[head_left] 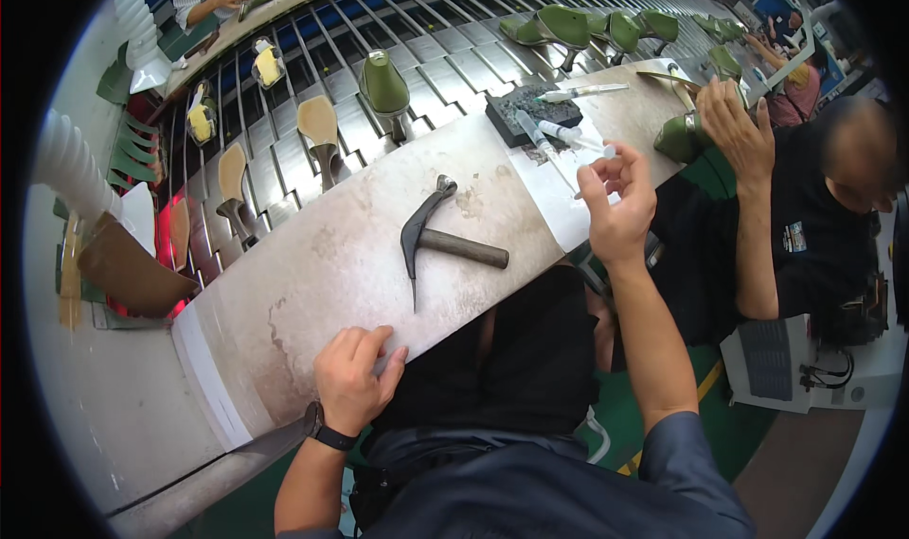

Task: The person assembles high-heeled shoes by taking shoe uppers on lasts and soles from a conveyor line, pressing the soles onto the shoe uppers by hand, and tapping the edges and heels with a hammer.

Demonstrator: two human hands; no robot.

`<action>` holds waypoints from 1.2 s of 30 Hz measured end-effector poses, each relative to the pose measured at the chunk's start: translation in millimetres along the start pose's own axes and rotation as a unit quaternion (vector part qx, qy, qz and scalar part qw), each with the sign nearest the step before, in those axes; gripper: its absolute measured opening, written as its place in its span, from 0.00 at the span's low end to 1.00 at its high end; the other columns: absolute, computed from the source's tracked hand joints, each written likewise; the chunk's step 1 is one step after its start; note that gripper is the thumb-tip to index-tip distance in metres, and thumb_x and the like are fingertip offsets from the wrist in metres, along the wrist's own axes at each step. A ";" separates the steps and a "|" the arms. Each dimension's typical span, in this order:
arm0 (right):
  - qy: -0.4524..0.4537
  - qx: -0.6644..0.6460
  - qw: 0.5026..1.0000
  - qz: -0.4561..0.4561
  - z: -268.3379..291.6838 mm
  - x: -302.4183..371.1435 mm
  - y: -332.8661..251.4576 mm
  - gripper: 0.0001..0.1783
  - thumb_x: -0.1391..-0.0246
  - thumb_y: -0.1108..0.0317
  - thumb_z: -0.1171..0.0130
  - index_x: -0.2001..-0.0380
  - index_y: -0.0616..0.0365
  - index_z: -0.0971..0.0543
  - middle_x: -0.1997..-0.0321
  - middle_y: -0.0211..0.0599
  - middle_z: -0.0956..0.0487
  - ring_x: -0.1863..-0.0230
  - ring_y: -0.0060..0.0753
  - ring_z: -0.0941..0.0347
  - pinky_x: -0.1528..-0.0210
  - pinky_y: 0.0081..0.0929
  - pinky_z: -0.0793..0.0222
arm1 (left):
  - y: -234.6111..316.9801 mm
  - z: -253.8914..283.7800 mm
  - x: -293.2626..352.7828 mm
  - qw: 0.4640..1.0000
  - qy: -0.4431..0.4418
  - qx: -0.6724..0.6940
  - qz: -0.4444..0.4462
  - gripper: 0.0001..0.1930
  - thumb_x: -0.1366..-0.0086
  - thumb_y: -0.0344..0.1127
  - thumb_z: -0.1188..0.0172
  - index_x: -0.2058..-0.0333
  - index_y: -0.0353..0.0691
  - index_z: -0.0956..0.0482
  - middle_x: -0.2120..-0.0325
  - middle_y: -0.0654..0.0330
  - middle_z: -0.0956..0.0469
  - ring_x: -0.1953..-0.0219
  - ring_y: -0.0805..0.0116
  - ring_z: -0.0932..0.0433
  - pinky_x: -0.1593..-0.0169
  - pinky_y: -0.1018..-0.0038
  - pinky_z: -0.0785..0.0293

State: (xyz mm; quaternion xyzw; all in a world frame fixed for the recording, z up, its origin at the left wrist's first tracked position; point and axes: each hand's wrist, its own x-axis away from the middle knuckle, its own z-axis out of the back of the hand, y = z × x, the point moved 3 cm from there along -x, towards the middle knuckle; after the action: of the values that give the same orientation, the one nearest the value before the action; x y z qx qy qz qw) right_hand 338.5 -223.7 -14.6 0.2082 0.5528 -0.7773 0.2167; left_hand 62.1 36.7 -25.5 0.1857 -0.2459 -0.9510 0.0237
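Note:
My left hand (355, 373) rests on the near edge of the worn pale bench (322, 246), fingers loosely bent, thumb apart, holding nothing. A hammer (454, 246) with a dark head and short wooden handle lies just beyond it. At the right end of the bench, my right hand (623, 203) hovers over white paper (551, 203), its fingers curled and thumb apart. Close to its fingertips are a slim clear syringe-like tube (542, 140) and a shorter one (568, 134). Both lean on a dark, rough block (511, 115), with another syringe-like tube (582, 92) across its top.
Beyond the bench runs a slatted metal conveyor (445, 85) carrying a green high-heeled shoe (383, 83), tan soles (317, 121) and more green shoes (554, 30). A co-worker's hand (739, 132) is by a green shoe (680, 140) at right. White ribbed hoses (71, 165) hang at left.

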 end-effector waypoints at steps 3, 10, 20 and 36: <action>-0.031 -0.012 0.997 -0.071 -11.3 -24.7 -19.4 0.25 0.43 0.66 0.28 0.43 0.63 0.18 0.69 0.36 0.15 0.71 0.21 0.24 0.66 0.22 0.29 | 0.2 1.2 -0.9 1.000 -0.003 -0.005 0.003 0.13 0.45 0.31 0.25 0.61 0.39 0.17 0.76 0.59 0.24 0.73 0.58 0.23 0.70 0.63 0.27; 0.024 -0.032 0.999 -0.023 1.3 -43.1 -18.5 0.12 0.38 0.68 0.31 0.55 0.64 0.11 0.70 0.32 0.15 0.72 0.15 0.25 0.70 0.19 0.30 | 1.0 -2.1 -0.6 1.000 0.008 0.005 -0.005 0.14 0.44 0.29 0.26 0.60 0.37 0.17 0.77 0.57 0.25 0.75 0.59 0.24 0.71 0.65 0.27; -0.063 -0.131 0.984 -0.101 -29.5 -44.4 58.3 0.14 0.35 0.70 0.33 0.49 0.64 0.13 0.64 0.33 0.14 0.63 0.20 0.20 0.58 0.20 0.25 | 0.5 8.1 -7.8 0.994 -0.031 0.053 0.089 0.13 0.42 0.32 0.26 0.59 0.37 0.16 0.74 0.57 0.21 0.72 0.60 0.20 0.67 0.65 0.24; -0.276 0.128 0.942 0.140 -92.6 63.9 -71.5 0.22 0.48 0.65 0.27 0.49 0.58 0.15 0.54 0.38 0.20 0.51 0.44 0.25 0.48 0.43 0.31 | -163.4 5.1 -224.7 0.944 -0.031 -0.170 0.281 0.16 0.38 0.44 0.37 0.56 0.44 0.11 0.59 0.46 0.12 0.54 0.43 0.15 0.50 0.52 0.19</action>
State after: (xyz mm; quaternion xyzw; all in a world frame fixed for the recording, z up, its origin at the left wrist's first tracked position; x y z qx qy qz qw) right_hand 253.4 -121.5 -23.6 0.0872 0.3322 -0.8304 0.4388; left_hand 276.7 213.1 -22.4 0.0725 -0.1239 -0.9387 0.3134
